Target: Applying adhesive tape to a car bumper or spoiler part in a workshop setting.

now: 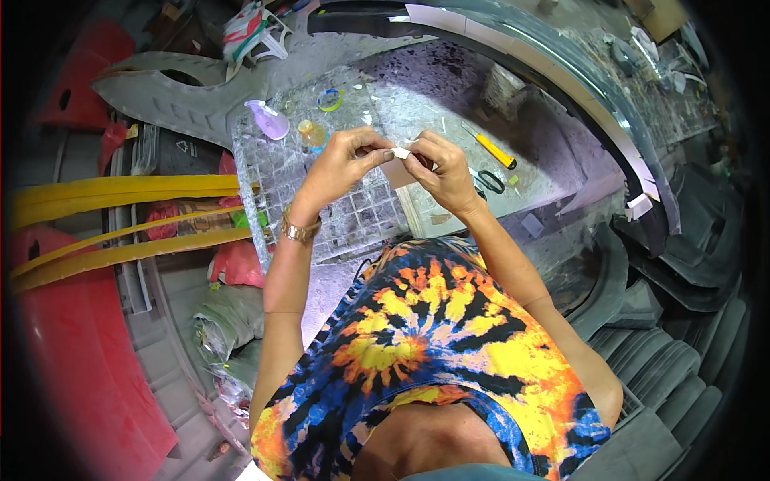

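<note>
Both my hands meet above the work table [433, 96], fingertips almost touching. Between them is a small white paper-like piece [399, 171], its upper end folded or curled and its lower part hanging down. My left hand [350, 167], with a gold-coloured watch on the wrist, pinches the piece between thumb and fingers. My right hand [441, 172] pinches its other side. Right of my right hand lie a yellow cutter knife [496, 151] and dark-handled scissors [491, 183]. A small orange bottle [310, 131] stands just beyond my left hand.
A purple bottle [268, 120] and a yellow-green tape roll [330, 99] lie at the table's far left. A long dark curved panel [553, 76] with pale strips along it arches around the far right. Yellow strips [132, 196] and a red panel [88, 345] flank the left side.
</note>
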`<state>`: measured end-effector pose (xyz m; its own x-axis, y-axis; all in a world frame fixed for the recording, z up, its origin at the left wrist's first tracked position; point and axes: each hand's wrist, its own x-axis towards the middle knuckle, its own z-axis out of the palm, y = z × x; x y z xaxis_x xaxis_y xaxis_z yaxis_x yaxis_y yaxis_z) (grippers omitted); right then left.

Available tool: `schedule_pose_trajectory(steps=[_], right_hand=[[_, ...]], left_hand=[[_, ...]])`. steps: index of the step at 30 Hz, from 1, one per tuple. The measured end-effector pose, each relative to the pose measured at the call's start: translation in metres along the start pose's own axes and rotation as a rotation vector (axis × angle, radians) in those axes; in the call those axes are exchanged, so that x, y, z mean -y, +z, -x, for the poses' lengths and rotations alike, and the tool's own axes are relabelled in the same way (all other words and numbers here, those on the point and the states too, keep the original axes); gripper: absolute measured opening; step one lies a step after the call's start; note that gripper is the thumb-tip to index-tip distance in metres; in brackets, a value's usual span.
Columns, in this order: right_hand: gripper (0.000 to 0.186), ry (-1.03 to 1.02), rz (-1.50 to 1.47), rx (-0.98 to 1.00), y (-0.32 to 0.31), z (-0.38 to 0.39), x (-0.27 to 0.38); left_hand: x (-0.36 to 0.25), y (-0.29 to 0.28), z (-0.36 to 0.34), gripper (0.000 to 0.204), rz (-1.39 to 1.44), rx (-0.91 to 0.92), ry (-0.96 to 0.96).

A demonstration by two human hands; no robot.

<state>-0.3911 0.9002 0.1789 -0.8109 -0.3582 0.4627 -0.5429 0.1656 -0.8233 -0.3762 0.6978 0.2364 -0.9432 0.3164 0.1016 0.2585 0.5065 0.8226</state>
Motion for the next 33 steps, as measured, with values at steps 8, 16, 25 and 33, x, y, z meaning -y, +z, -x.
schedule_pose_trajectory(steps=[8,16,25,33], right_hand=[[0.015,0.082,-0.062,-0.004,0.002,0.002,-0.009],[0.013,0.127,-0.1,0.099,-0.007,0.002,-0.004],[0.018,0.285,-0.352,0.135,-0.009,-0.002,0.011],[0.014,0.282,-0.288,0.109,-0.006,-0.002,0.014]], left_hand=[[0.01,-0.019,-0.007,0.029,0.276,0.124,-0.207],[0.003,-0.014,-0.002,0.018,0.136,0.175,-0.15],[-0.018,0.001,0.015,0.016,-0.248,-0.059,0.164],[-0.01,0.001,0.013,0.016,-0.087,0.019,0.011]])
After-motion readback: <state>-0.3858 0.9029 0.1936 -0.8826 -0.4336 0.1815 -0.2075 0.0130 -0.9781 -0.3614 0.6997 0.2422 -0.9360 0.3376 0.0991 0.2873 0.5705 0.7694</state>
